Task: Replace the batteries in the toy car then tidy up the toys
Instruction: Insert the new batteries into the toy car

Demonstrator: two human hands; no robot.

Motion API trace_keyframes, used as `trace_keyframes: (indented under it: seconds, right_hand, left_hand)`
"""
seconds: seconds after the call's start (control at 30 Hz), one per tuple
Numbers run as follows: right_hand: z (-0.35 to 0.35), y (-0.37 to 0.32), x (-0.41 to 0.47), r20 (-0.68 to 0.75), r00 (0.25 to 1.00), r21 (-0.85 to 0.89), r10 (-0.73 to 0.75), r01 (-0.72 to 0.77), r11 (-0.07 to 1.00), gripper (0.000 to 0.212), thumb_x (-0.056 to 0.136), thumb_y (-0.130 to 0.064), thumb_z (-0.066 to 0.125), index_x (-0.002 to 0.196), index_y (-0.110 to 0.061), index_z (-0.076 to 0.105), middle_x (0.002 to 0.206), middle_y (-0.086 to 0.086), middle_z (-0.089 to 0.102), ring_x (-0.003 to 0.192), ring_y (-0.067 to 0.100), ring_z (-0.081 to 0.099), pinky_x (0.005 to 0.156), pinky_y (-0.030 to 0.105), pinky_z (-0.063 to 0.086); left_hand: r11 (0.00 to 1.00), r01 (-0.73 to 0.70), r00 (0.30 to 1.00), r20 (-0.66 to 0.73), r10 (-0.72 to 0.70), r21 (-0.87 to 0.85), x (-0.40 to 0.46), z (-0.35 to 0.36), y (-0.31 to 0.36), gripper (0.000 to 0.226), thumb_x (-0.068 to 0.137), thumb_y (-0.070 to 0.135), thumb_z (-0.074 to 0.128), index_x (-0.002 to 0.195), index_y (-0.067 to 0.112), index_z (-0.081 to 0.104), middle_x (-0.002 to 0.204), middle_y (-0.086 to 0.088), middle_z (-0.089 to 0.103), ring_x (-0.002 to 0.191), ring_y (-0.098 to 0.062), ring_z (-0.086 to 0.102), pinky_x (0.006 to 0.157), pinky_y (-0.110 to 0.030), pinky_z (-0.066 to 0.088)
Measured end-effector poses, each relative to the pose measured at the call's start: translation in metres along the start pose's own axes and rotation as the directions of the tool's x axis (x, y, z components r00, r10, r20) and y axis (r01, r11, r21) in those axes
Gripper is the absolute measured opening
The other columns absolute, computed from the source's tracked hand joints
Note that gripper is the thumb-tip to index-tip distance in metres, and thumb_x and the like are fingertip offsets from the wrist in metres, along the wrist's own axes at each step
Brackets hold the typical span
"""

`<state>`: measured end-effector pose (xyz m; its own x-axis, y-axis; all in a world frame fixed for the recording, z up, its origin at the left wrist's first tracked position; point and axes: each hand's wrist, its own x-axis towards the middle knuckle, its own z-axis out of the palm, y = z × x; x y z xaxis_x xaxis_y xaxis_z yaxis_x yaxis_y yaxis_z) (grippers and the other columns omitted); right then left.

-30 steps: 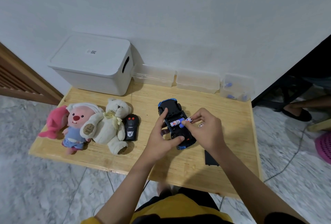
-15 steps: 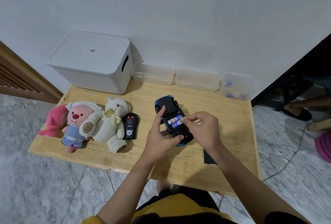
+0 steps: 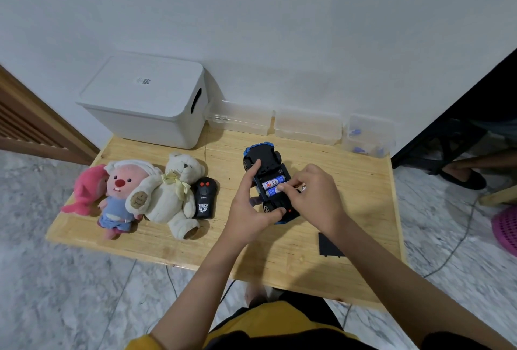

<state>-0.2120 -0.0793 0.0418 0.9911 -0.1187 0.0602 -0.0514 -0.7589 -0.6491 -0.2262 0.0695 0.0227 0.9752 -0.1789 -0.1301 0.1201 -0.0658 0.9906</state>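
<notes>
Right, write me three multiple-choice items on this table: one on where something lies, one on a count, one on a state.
1. Where does the black remote control lie?
A. On the white storage box
B. Beside the white teddy bear
C. On the floor

2. How many soft toys lie on the table?
A. Three
B. One
C. Five

3. How is the toy car?
A. Upright on its wheels, closed
B. Inside a clear box
C. Upside down, battery bay open

Answers:
1 B: it touches the bear's right side.
2 A: pink plush, beaver doll, teddy bear.
3 C: two batteries show, left hand grips the car, right hand presses a battery.
</notes>
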Motion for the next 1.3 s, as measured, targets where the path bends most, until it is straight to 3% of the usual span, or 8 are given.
trace_keyframes:
  seconds: [0.13,0.3,0.4,0.57,0.73,0.93,1.2,1.3]
  right_hand:
    - [-0.014,-0.002,0.010,0.214,0.971,0.138,0.107,-0.139,0.981,0.011,0.087,-0.015,0.058,0.077,-0.017,0.062,0.093,0.004,0.053,0.082,0.009,0.050,0.069,0.024,0.038]
    - [-0.034,-0.012,0.013,0.463,0.882,0.360,0.088,-0.278,0.891,0.036,0.091,0.005,0.031,0.101,-0.023,0.050,0.111,0.008,0.045,0.093,0.014,0.049,0.068,0.022,0.045]
    - [-0.031,-0.015,0.012,0.370,0.929,0.535,0.024,-0.234,0.812,0.032,0.094,0.005,0.040,0.108,-0.020,0.054,0.108,0.005,0.055,0.090,0.010,0.065,0.079,0.029,0.056]
    - [-0.020,-0.016,0.009,0.146,0.972,0.706,0.185,-0.234,0.669,0.015,0.080,-0.005,0.071,0.092,-0.008,0.064,0.088,0.008,0.073,0.081,0.021,0.072,0.071,0.041,0.059]
    - [-0.006,-0.017,0.010,-0.107,0.937,0.657,0.334,-0.186,0.731,0.024,0.069,-0.011,0.082,0.082,-0.018,0.062,0.073,0.000,0.067,0.062,0.008,0.069,0.055,0.021,0.054]
    - [0.006,-0.012,0.018,-0.339,0.931,0.393,0.137,0.008,0.920,0.021,0.066,-0.016,0.084,0.070,-0.010,0.064,0.067,-0.002,0.066,0.063,0.009,0.064,0.060,0.024,0.053]
    - [0.018,-0.010,0.030,-0.370,0.928,0.286,0.042,0.071,0.955,0.016,0.072,-0.015,0.080,0.083,-0.005,0.074,0.081,0.003,0.062,0.079,0.016,0.063,0.070,0.019,0.050]
    - [0.020,-0.011,0.032,-0.344,0.937,0.294,0.055,0.052,0.954,0.013,0.073,-0.015,0.079,0.080,-0.005,0.074,0.079,0.003,0.057,0.081,0.014,0.061,0.071,0.009,0.044]
  left_hand:
    - [0.999,0.009,0.999,0.038,-0.011,0.046,0.002,-0.001,-0.002,0.098,0.067,-0.007,0.075,0.139,0.045,0.032,0.125,0.017,0.052,0.102,-0.014,0.065,0.089,-0.030,0.054]
    - [0.999,0.023,0.997,0.073,-0.026,0.039,0.002,0.001,-0.003,0.098,0.068,-0.005,0.075,0.138,0.048,0.032,0.128,0.014,0.050,0.102,-0.016,0.066,0.088,-0.032,0.055]
    - [0.999,0.031,0.996,0.086,-0.034,0.032,0.003,0.001,-0.003,0.098,0.067,-0.003,0.076,0.137,0.050,0.032,0.132,0.011,0.050,0.101,-0.017,0.067,0.088,-0.036,0.056]
    - [0.999,0.039,0.995,0.086,-0.041,0.024,0.006,0.004,0.000,0.098,0.063,0.005,0.077,0.140,0.046,0.032,0.130,0.002,0.051,0.097,-0.021,0.068,0.085,-0.037,0.057]
    - [0.999,0.022,0.996,0.081,-0.024,0.024,0.012,0.010,0.001,0.097,0.062,0.004,0.077,0.139,0.046,0.034,0.129,0.002,0.052,0.102,-0.021,0.066,0.092,-0.041,0.054]
    - [1.000,0.011,0.998,0.064,-0.011,0.005,0.019,0.012,0.004,0.095,0.059,0.005,0.076,0.134,0.050,0.036,0.129,0.001,0.053,0.095,-0.021,0.068,0.083,-0.034,0.057]
    - [0.999,-0.037,0.999,0.041,0.036,0.022,0.029,0.008,0.016,0.096,0.061,0.002,0.075,0.139,0.039,0.035,0.124,0.014,0.055,0.091,-0.009,0.067,0.085,-0.032,0.056]
    - [0.997,-0.066,0.997,0.033,0.064,0.049,0.027,0.005,0.018,0.095,0.060,0.002,0.074,0.138,0.042,0.035,0.126,0.017,0.053,0.091,-0.009,0.067,0.081,-0.025,0.055]
